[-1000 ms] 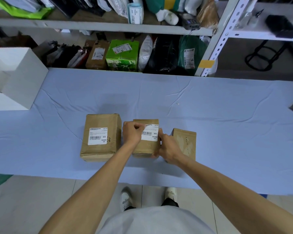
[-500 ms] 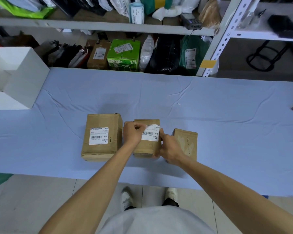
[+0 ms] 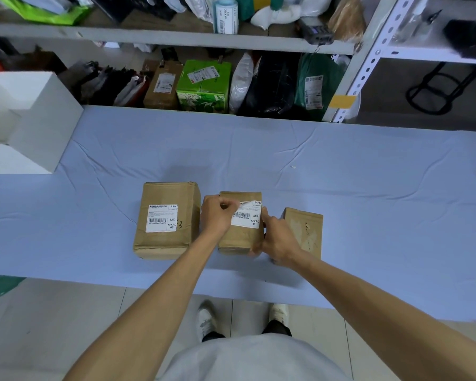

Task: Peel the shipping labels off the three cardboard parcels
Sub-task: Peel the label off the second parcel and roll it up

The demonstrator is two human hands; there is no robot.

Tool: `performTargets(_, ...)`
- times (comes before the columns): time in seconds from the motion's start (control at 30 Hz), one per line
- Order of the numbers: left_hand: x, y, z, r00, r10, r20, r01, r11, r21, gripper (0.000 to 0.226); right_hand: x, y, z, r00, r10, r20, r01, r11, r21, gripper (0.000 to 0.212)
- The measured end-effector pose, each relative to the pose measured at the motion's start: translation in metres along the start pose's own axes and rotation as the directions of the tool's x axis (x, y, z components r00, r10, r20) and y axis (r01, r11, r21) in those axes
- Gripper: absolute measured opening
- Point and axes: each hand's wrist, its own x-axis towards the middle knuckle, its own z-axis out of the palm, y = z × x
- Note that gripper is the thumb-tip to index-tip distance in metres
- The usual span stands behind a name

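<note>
Plain brown cardboard for the left parcel point(image 3: 165, 192), the middle parcel point(image 3: 238, 240) and the right parcel point(image 3: 302, 224). On the left label point(image 3: 162, 218), white with black bars and black lettering; same white and black on the middle label point(image 3: 247, 218). Paler blotch and dark specks on the right parcel's top. Pale lavender-blue across the tablecloth point(image 3: 259, 149), unpatterned. Pure white for the box point(image 3: 39, 125) at the left edge. On the shelf behind: bright green carton point(image 3: 202, 90) with a white leaf print, black bag point(image 3: 275, 83), dark green bag point(image 3: 318, 86). Yellow strip point(image 3: 341, 101) on the white shelf post point(image 3: 368, 60). White shoes point(image 3: 206, 317), light grey shirt point(image 3: 253, 358), pale grey floor tiles point(image 3: 52, 325).
</note>
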Motion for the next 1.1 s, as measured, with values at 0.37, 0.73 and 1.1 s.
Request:
performTargets(0.37,0.000,0.001,0.002,1.000,-0.026,-0.006,0.027,1.000,0.016,0.008,-0.003,-0.003,-0.002,1.000,0.010,0.005,-0.010,1.000,0.015,0.096)
performTargets(0.73,-0.001,0.002,0.002,0.998,-0.063,-0.003,0.063,0.998,0.004,0.007,-0.006,-0.007,-0.003,1.000,0.015,0.002,-0.015,0.999,0.044,0.092)
performTargets(1.1,-0.002,0.003,0.002,0.996,-0.092,0.010,0.092,0.996,-0.007,0.009,-0.009,-0.011,-0.005,1.000,0.001,0.000,-0.001,1.000,0.007,0.096)
